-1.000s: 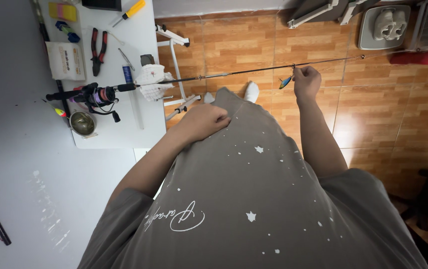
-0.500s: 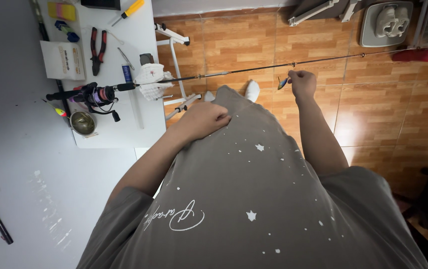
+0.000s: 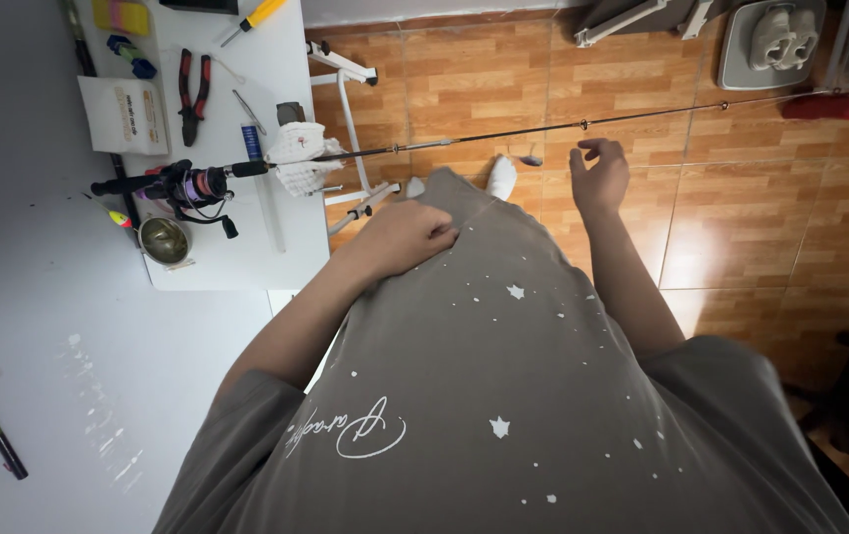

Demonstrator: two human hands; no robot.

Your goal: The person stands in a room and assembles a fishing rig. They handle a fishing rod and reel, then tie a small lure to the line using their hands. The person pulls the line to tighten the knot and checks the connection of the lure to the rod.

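A fishing rod (image 3: 503,133) lies across the scene, its handle and spinning reel (image 3: 187,186) resting on the white counter (image 3: 246,247) at about ten o'clock, its thin blank running out over the wooden floor (image 3: 741,218) toward two o'clock. The person's right hand (image 3: 599,176) hangs just below the blank at about one o'clock, fingers loosely curled and spread, pinching nothing that can be made out; a small dark lure or weight (image 3: 531,158) dangles just beside it at its nine o'clock, apart from the fingertips. The left hand (image 3: 400,235) rests on the grey shirt (image 3: 503,396) near the centre, fingers curled together against the cloth, holding nothing visible. On the counter lie red-handled pliers (image 3: 190,94), a white cloth (image 3: 298,158) under the rod, a small metal bowl (image 3: 163,237) and a yellow-handled screwdriver (image 3: 258,17). The work looks to be at the rigging stage along the line; a next move would seem to call for a fine pinch on the dangling piece, with the rod kept steady.
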